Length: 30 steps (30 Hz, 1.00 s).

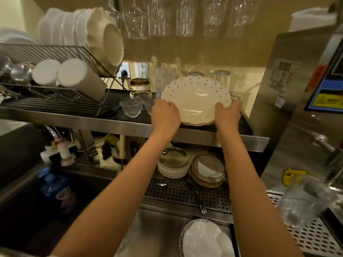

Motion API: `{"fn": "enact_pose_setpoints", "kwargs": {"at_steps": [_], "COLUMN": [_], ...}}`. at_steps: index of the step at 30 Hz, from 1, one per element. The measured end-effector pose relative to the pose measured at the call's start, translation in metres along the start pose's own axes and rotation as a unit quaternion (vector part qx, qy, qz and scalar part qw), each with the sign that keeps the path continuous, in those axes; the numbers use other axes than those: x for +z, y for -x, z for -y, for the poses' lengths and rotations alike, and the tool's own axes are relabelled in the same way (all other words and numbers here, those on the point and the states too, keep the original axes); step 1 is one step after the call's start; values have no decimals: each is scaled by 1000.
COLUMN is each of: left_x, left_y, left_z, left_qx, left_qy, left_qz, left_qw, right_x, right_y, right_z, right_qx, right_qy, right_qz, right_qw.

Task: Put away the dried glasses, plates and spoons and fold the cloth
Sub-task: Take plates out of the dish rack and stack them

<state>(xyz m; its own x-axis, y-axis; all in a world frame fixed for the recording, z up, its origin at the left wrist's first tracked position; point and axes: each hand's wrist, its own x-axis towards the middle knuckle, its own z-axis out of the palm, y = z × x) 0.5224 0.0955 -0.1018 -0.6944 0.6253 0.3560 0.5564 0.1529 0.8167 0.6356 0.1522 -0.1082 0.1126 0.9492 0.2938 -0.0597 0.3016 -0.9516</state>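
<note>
- A white plate (202, 238) lies nearest the camera, at the bottom edge on the steel counter, with a blurred clear container (304, 199) off to its right on a perforated metal surface.
- Both bare forearms reach up and forward from the lower corners to the steel shelf (111, 125).
- The left hand (165, 115) is closed over the left rim of a white lace-edged plate (196, 101), fingers curled behind the edge.
- The right hand (229, 114) grips the same plate's right rim in the same way (its fingertips are hidden behind the plate).
- The plate is tilted toward the camera, its lower edge on or just above more plates of the same kind stacked on a dark tray (246, 123) at the shelf's right end; whether it touches them cannot be told.
- Small cut-glass bowls (131, 106) and an upturned amber-rimmed glass (139, 89) stand just left of the plate; taller glasses (221, 78) stand behind it.
- Further left, a wire rack (55, 52) holds upright white plates and white cups lying on their sides.
- Under the shelf sit two stacks: white plates (173, 170) topped by a metal dish, and gold-rimmed plates (208, 171) beside them.
- Spoons (199, 199) lie on the perforated drain panel in front of those stacks.
</note>
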Motion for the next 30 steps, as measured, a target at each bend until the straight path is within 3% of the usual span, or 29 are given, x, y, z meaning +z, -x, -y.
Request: {"fn": "enact_pose_setpoints", "kwargs": {"at_steps": [6,18,25,30], "left_x": [-21,-117,-194,-243], "left_y": [2,-33,-72,-107], "left_z": [6,37,81,112], "left_qx": [-22,33,83,103], "left_qy": [57,86,100,49], "left_qz": [-14,-69,-35,-60], "left_qw": [998,993,991,992], "right_x": [17,101,181,239], "right_y": [17,69,119,151], "right_z": [4,38,56,66], "right_qx": [11,32,27,42], "right_qy": [-61,-214,-275,-319], "right_qz": [23,90,68,49], "right_qw": [998,972,959,946]}}
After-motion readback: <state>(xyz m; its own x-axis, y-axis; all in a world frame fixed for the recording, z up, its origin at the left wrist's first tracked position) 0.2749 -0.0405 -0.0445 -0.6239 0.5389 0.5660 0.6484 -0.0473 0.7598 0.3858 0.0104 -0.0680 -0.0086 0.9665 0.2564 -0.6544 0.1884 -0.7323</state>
